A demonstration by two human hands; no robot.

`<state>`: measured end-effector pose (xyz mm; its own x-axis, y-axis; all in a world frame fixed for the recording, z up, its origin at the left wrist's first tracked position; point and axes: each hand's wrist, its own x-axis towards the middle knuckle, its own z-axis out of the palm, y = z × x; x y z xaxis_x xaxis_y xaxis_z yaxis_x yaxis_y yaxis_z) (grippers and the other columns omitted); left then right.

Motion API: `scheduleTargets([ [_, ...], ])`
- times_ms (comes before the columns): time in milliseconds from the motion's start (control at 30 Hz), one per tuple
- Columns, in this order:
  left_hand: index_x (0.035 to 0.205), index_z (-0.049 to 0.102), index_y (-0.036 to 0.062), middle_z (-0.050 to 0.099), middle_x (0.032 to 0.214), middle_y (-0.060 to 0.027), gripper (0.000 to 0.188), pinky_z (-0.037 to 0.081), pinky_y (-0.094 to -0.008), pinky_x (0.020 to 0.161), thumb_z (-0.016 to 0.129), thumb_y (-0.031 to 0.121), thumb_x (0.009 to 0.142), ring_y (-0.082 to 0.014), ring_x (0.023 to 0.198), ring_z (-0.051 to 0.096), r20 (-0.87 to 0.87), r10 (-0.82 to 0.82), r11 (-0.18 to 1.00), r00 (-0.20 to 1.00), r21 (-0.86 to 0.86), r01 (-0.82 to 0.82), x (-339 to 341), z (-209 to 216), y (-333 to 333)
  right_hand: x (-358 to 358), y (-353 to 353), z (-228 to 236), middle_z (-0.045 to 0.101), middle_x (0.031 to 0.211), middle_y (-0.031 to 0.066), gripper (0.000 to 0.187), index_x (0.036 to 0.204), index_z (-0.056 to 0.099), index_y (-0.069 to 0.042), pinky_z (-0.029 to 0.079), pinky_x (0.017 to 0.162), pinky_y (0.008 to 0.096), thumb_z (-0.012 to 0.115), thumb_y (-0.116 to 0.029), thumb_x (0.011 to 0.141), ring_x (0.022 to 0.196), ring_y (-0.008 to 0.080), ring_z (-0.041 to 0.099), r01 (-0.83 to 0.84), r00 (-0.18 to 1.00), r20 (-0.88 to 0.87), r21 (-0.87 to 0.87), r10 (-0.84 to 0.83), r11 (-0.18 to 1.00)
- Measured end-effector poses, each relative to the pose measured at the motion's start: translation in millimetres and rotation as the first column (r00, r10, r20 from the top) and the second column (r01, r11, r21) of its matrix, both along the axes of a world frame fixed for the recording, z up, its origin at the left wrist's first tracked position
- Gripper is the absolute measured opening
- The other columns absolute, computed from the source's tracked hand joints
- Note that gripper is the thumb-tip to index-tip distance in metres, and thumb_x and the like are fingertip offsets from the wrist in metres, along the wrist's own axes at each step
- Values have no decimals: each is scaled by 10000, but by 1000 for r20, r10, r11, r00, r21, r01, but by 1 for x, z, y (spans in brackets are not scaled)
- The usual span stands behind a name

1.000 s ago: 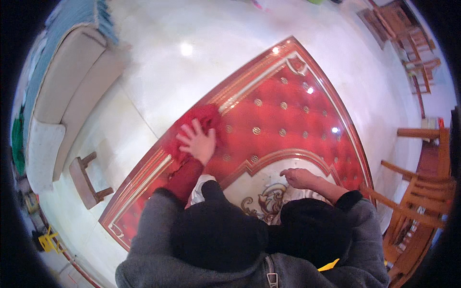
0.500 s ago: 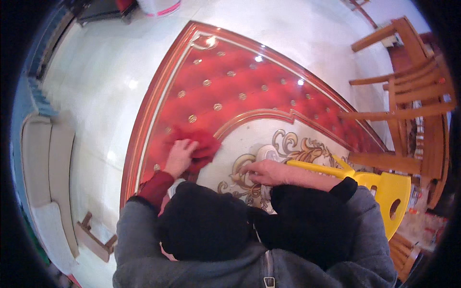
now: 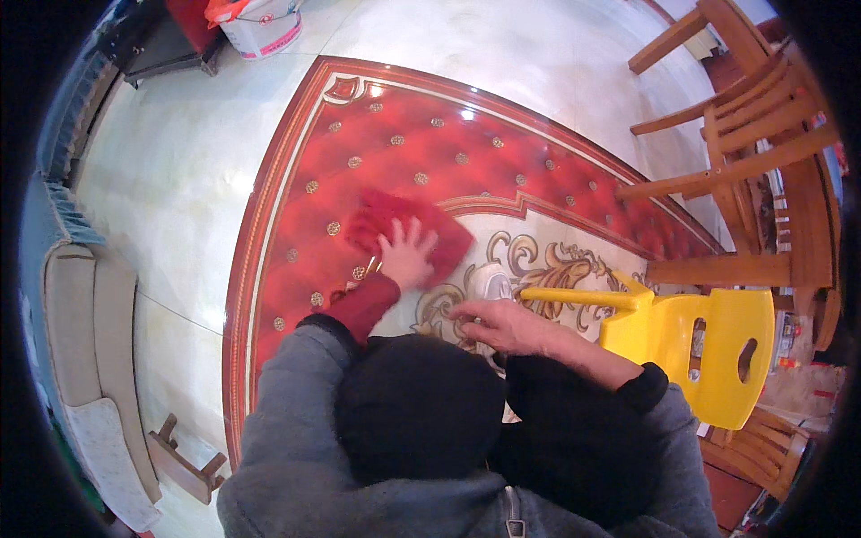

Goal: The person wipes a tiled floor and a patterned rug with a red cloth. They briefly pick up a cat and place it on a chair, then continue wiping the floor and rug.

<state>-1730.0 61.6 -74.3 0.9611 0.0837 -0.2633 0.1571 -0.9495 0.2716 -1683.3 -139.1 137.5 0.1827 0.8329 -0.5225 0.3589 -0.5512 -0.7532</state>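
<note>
Red cloth (image 3: pixel 384 210) lies beneath left hand (image 3: pixel 408 257), apart from right hand (image 3: pixel 499 325).

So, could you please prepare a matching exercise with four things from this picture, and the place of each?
Things:
1. Red cloth
2. Yellow plastic chair
3. White bucket
4. Small wooden stool

Places:
A. Lower left of the picture
B. Right side of the picture
C. Under the left hand
D. Upper left of the picture

Pairs: 1-C; 2-B; 3-D; 4-A

Grey zipped jacket (image 3: pixel 287 394), red left cuff (image 3: pixel 366 307), probably black trousers (image 3: pixel 421 403)
</note>
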Motion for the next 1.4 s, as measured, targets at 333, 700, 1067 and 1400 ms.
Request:
scheduleTargets([
  [333, 1168, 688, 183, 605, 1202, -100, 361, 501, -437, 897, 608, 105, 824, -323, 1116, 562, 7, -92, 983, 996, -161, 92, -151, 4, -13, -35, -37, 14, 681, 1072, 212, 341, 1269, 581, -80, 519, 881, 427, 549, -247, 973, 989, 374, 661, -94, 987, 132, 2, 93, 996],
  [700, 1288, 625, 69, 671, 1183, -70, 363, 538, -327, 858, 571, 55, 929, -165, 1067, 640, -291, 312, 504, 905, -756, -417, -151, 161, 52, -144, -64, 84, 680, 1053, 217, 338, 1211, 613, -99, 504, 876, 476, 499, -261, 937, 999, 402, 641, -332, 925, 229, 102, 302, 938],
  [1067, 877, 694, -8, 676, 836, -216, 296, 515, -418, 752, 585, 266, 905, -308, 835, 682, 139, 395, 867, 908, -383, -318, -208, 191, -20, -201, -41, 36, 689, 1016, 219, 361, 1220, 616, -95, 510, 856, 476, 518, -309, 946, 956, 386, 662, -496, 868, 96, 157, 487, 854],
  [1400, 1194, 636, -13, 671, 1099, -243, 415, 507, -443, 916, 608, 286, 908, -386, 1037, 647, -114, 284, 853, 952, -423, -305, -344, 221, -44, -173, 22, -69, 569, 1312, 176, 575, 1426, 463, -161, 474, 976, 464, 621, -297, 891, 1201, 374, 554, -439, 823, 428, 62, 373, 896],
])
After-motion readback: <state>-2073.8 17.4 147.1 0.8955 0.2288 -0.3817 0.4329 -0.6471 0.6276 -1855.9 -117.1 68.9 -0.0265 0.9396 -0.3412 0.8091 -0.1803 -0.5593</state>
